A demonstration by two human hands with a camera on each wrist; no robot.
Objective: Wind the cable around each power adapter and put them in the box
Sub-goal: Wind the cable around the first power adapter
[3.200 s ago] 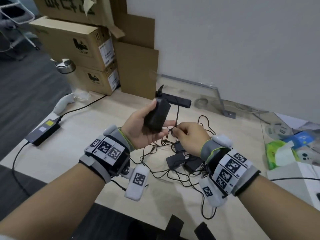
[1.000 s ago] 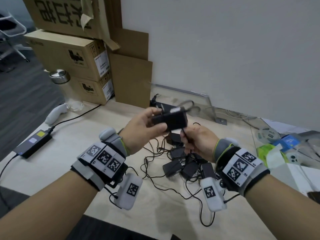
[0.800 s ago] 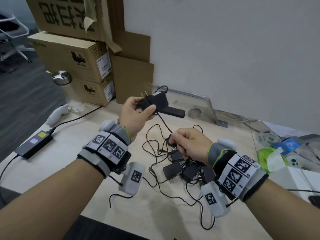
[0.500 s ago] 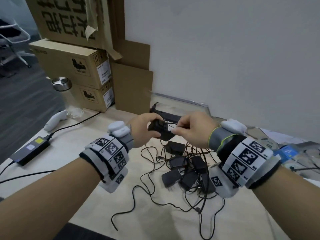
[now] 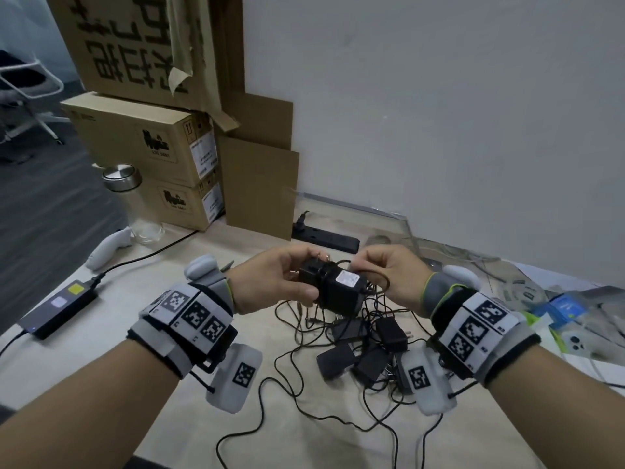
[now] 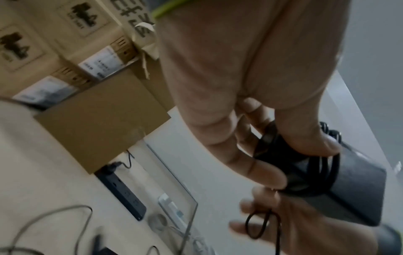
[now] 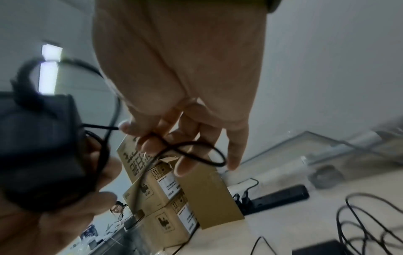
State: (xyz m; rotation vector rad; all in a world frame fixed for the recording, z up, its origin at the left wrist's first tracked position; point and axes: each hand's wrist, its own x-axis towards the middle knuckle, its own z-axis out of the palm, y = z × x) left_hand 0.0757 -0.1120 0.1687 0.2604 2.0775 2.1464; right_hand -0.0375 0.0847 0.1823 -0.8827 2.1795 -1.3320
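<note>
- Head view: a black power adapter (image 5: 333, 288) is held up over the table (image 5: 142, 313) by the left hand (image 5: 270, 282), with thumb and fingers wrapped round its body.
- Its thin cable (image 5: 373, 277) is pinched by the right hand (image 5: 389, 274), and a small loop is seen between those fingers in the right wrist view.
- A few turns of cable are already seen round the adapter in the left wrist view, pressed down under the left thumb.
- Half a second ago the hands were set close together over the adapter; now they are pulled a little apart and the white label is turned up to face the camera.
- About three seconds ago much more loose cable was hanging down, so the winding is judged to be nearly done for this adapter.
- The last bit of cable is probably to be tucked in next, or it may spring loose.
- More adapters (image 5: 363, 346) are left in a tangled pile on the table, just below the hands, with their cables not wound.
- Cardboard boxes (image 5: 142, 143) are stacked at the back left; which box is meant for the adapters cannot be told.
</note>
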